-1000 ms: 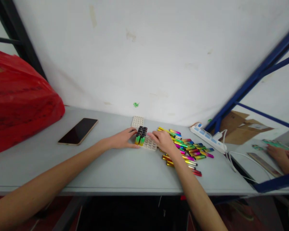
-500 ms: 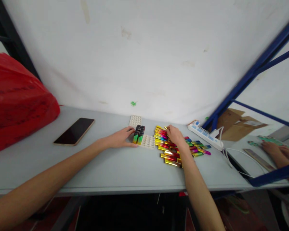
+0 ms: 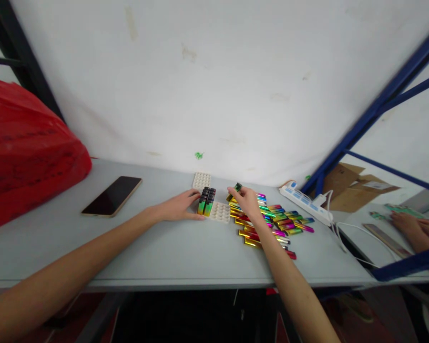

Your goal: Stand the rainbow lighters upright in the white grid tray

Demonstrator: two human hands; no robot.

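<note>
My left hand (image 3: 180, 206) rests on the table against the left side of a white dimpled tray (image 3: 221, 212), steadying it. Several lighters (image 3: 207, 200) with black tops stand upright in the tray's left end. My right hand (image 3: 245, 200) is raised just right of the tray and pinches one green lighter (image 3: 238, 187) by its fingertips. Under and to the right of that hand lies a heap of shiny multicoloured lighters (image 3: 275, 221) flat on the table. A second white tray (image 3: 201, 180) lies behind the first.
A dark phone (image 3: 112, 196) lies on the grey table (image 3: 157, 257) at the left, beside a big red bag (image 3: 25, 152). A white power strip (image 3: 305, 203) with cable sits right of the heap. Another person's hands (image 3: 416, 227) work at the far right past a blue frame (image 3: 364, 124).
My right hand went from the tray to the lighter heap, picked up a green lighter and now lifts it back toward the tray. My left hand has stayed put.
</note>
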